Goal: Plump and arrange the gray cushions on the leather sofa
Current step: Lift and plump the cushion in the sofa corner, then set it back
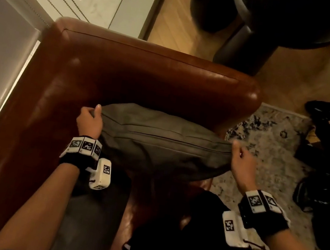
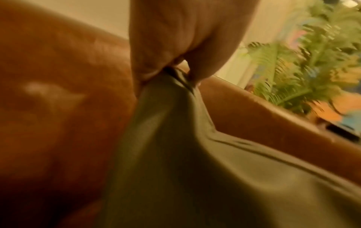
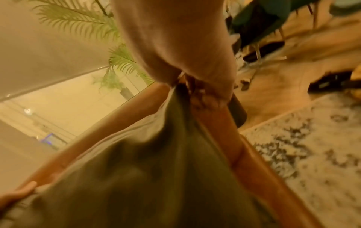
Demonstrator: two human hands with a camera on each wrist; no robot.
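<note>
- Your left hand (image 1: 90,120) pinches the upper left corner of the gray cushion (image 1: 163,144); in the left wrist view the fingers (image 2: 148,50) and thumb close on a bunched tip of fabric, and the cloth fans out taut below them.
- Your right hand (image 1: 242,159) does the same at the upper right corner. The right wrist view shows its fingers (image 3: 207,92) curled tight round the gathered corner, with the cushion (image 3: 136,177) hanging down and away from them.
- Between your two grips the cushion's top edge runs stretched, seam uppermost, and its body bulges below your fingers toward you. Its lower part is hidden, so I cannot tell if it rests on the seat or hangs clear.
- Just beyond your fingertips stands the brown arm of the leather sofa (image 1: 146,73); the backrest runs along outside your left hand. The cushion sits close in front of the arm, though whether it touches is not clear.
- The step in hand looks like plumping: a corner-to-corner hold suits shaking the filling down and evening it out. Both wrist views are blurred, which fits a hand in motion.
- The next move likely calls for settling the cushion upright into the corner beyond your left fingers, then releasing both pinches and patting the face flat. Keep the seam level as it goes down, or the filling may slump to one side.
- Past your right hand lie a patterned rug (image 1: 270,155) and a heap of dark bags (image 1: 329,156) on the floor; farther beyond the sofa arm is a dark round chair (image 1: 286,18).
</note>
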